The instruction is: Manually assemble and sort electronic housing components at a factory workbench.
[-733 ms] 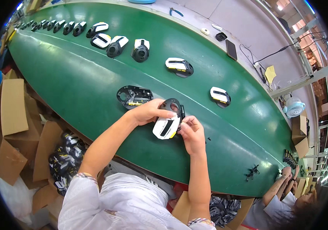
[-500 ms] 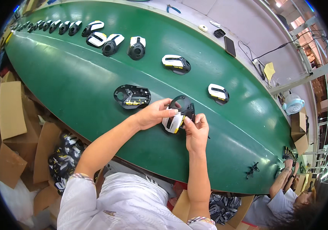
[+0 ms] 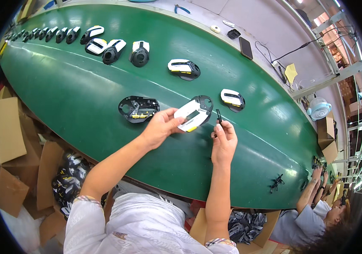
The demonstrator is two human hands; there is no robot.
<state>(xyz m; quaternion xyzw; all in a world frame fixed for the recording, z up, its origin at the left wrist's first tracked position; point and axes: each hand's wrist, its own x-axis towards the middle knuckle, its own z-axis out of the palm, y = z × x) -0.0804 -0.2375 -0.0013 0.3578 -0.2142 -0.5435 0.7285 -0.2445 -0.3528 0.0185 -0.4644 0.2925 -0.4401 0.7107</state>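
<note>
Person at a green counter (image 3: 168,171), both hands raised above it at the centre of the frame. The left hand (image 3: 159,129) grips a white-and-black shell (image 3: 184,119); its fingers are closed on the white end, thumb on top, with the round opening toward the upper right. Just beside, the right hand (image 3: 224,145) holds a slim black piece (image 3: 218,114) roughly upright, fingers pinched together on its lower end; from here I see piece and shell apart. Left of centre, near the left hand, an open black casing (image 3: 148,104) with yellow inside lies on the counter. Similar shells (image 3: 61,35) form a row at upper left; another shell (image 3: 230,98) rests right of centre. Small black parts (image 3: 276,183) lie clustered at lower right.
</note>
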